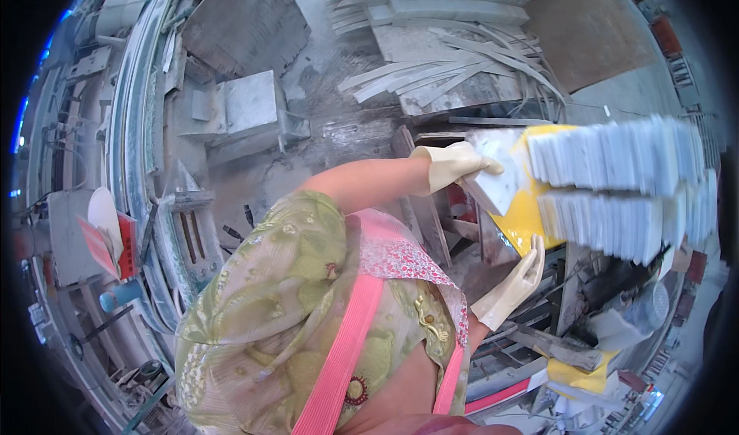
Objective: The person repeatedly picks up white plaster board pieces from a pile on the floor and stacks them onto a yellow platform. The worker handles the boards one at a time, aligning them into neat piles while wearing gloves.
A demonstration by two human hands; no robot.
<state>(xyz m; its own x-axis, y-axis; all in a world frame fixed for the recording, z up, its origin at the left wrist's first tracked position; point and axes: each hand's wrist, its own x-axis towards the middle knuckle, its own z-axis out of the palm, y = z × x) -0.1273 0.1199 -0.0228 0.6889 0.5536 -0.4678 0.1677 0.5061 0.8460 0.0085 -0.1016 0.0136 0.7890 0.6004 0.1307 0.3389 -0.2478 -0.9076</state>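
My left hand (457, 165), in a cream rubber glove, grips the edge of a white marble tile (495, 192) with its thumb across the top. That tile is tilted over a glossy yellow sheet (520, 223). My right hand (517, 283), gloved the same way, is held upright by the sheet's near edge, fingers stretched out and nothing in them. Just right of both hands, two rows of grey-white marble tiles stand on edge, a far row (604, 156) and a near row (604, 223).
Thin pale stone strips (462, 69) lie in a loose heap beyond my hands. A dusty block (250, 104) stands at the far left, near long metal rails (131, 119). Below my right hand are wooden boards (554, 345) and another yellow sheet (581, 373).
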